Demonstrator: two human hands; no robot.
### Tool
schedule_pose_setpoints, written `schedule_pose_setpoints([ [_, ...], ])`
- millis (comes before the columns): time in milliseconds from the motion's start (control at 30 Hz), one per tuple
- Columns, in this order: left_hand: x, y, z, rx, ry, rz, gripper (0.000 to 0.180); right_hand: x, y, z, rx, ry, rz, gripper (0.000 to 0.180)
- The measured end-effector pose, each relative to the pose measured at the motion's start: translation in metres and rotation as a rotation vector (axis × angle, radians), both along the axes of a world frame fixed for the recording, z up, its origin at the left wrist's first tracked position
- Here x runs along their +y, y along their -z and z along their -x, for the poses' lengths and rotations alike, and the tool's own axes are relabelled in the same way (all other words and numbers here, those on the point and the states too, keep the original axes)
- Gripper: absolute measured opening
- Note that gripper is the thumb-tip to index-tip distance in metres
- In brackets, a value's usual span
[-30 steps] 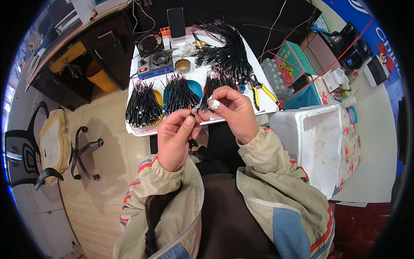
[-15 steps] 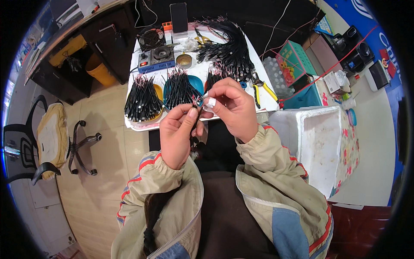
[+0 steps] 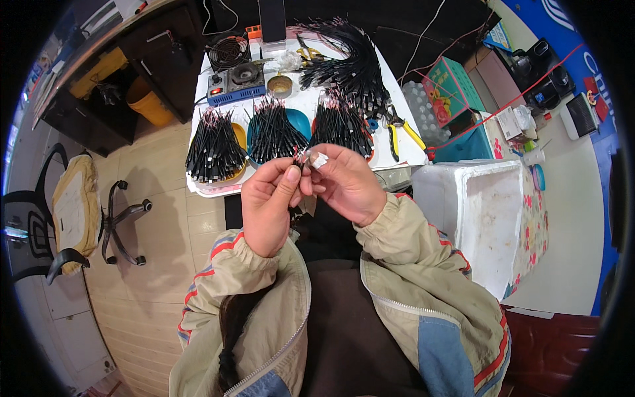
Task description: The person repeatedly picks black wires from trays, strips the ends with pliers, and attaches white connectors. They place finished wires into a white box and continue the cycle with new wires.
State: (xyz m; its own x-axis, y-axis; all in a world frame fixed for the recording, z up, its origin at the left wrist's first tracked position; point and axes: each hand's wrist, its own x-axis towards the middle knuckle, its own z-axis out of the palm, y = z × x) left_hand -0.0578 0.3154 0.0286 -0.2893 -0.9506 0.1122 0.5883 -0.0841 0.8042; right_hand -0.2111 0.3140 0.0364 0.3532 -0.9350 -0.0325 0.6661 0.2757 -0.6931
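In front of my chest, my left hand pinches a black cable between thumb and fingers, with thin stripped wires poking out at the top. My right hand meets it there, thumb and fingers closed at the wire ends. A small white piece shows at the right thumb tip; whether it is held or wrapped round the thumb I cannot tell. What the right fingertips grip is hidden. Just beyond the hands lie three bunches of short black cables: left, middle and right, on coloured trays.
On the white table stand a blue soldering station, a small fan, a round tin and a phone. Long black cables and yellow-handled pliers lie at right. A white foam box stands beside me.
My right hand has come down and closer to my left hand, its fingers more curled. The left hand keeps its hold on the cable. The view has shifted slightly.
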Motion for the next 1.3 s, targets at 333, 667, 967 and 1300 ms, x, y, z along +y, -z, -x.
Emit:
schedule_pose_setpoints([
  [333,-0.001,-0.003,-0.007,-0.020,0.212,-0.041,0.017,-0.001,-0.014,0.014,0.172,-0.063,0.084,0.015],
  [667,0.001,0.004,-0.011,-0.035,0.256,0.027,0.017,-0.001,0.002,0.013,-0.066,-0.196,-0.009,0.015],
  [967,0.007,0.012,-0.011,-0.004,0.347,-0.084,0.018,-0.006,0.006,0.022,-0.054,-0.349,-0.075,0.021],
  [1300,-0.001,0.009,-0.014,-0.064,0.431,-0.112,0.018,-0.010,0.013,0.026,0.006,-0.391,-0.058,0.029],
])
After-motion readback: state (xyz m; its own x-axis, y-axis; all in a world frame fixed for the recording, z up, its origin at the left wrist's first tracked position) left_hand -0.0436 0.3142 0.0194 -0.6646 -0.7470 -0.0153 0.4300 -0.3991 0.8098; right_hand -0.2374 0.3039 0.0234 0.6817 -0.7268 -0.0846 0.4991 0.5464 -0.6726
